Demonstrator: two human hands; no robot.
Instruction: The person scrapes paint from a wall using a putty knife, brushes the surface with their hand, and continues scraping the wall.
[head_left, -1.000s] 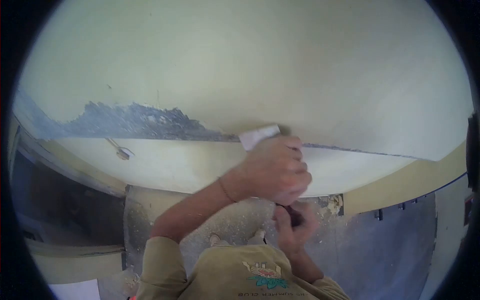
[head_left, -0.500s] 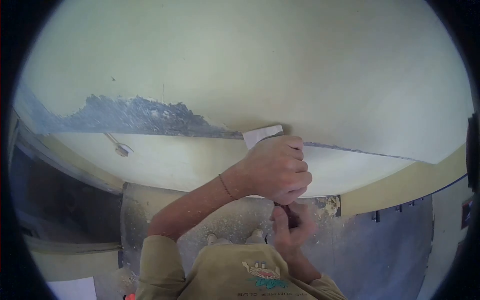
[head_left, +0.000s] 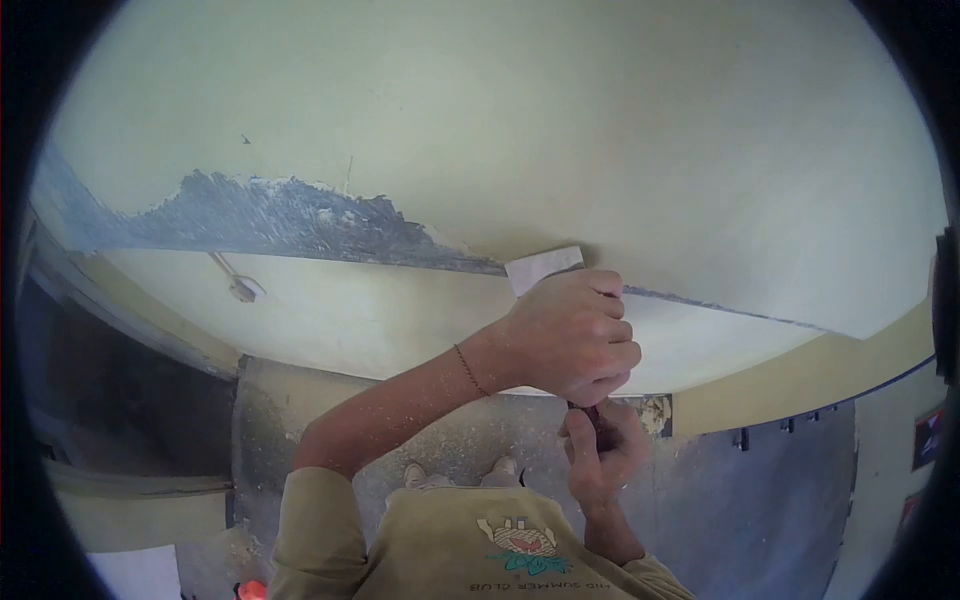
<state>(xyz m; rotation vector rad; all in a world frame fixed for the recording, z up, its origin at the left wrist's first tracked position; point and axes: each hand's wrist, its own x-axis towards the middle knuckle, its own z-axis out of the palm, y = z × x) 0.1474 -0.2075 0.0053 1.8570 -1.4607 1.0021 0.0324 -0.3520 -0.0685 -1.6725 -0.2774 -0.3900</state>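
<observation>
A scraper with a wide pale blade [head_left: 543,268] rests against the cream wall [head_left: 480,120], at the right end of the bared grey strip. My left hand [head_left: 572,338] is closed in a fist round the scraper just below its blade. Lower down, my right hand [head_left: 607,455] wraps round the dark reddish handle [head_left: 588,410], which mostly disappears inside both hands. Left of the blade, a rough grey patch [head_left: 300,220] shows where the cream coating is gone, with ragged upper edges.
A long-handled tool with a pale head [head_left: 243,289] is at the left, below the patch. Pale flakes dot the grey floor [head_left: 350,400]. A dark opening [head_left: 120,390] lies left. A white sheet [head_left: 135,572] and an orange object [head_left: 252,590] sit at lower left.
The view has shifted slightly, so hands, scraper and patch appear a little farther right. Both hands keep their hold, and the blade stays at about the same place on the wall.
</observation>
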